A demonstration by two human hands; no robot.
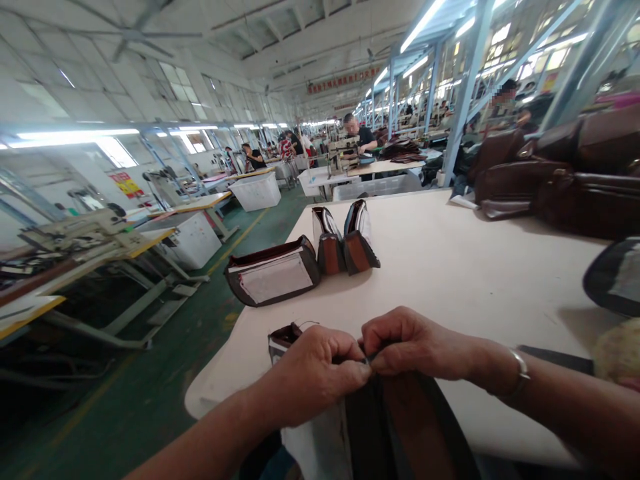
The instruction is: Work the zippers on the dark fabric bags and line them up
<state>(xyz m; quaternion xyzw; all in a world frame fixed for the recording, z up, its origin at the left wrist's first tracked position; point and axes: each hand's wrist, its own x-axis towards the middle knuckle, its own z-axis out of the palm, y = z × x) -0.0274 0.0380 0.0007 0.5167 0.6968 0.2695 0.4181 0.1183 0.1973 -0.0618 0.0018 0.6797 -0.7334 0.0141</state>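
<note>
My left hand (pixel 325 367) and my right hand (pixel 407 343) meet at the top edge of an unfinished bag piece (pixel 413 420), thumbs and fingers pinching its dark edge close together. The piece shows black edging, a brown strip and a whitish panel; its lower part runs out of view. A corner of it with loose threads shows behind my left hand. Farther back on the table stand a wide bag piece (pixel 275 273) with a white panel and two narrower ones (pixel 331 250) (pixel 360 243) with brown ends.
The pale worktable (pixel 480 267) extends ahead and right. Dark brown leather bags (pixel 575 173) are heaped at its right rear. A dark rounded piece (pixel 613 277) lies at the right edge. Sewing machines (pixel 85 233) and white bins (pixel 256 191) line the left. Several people work farther off.
</note>
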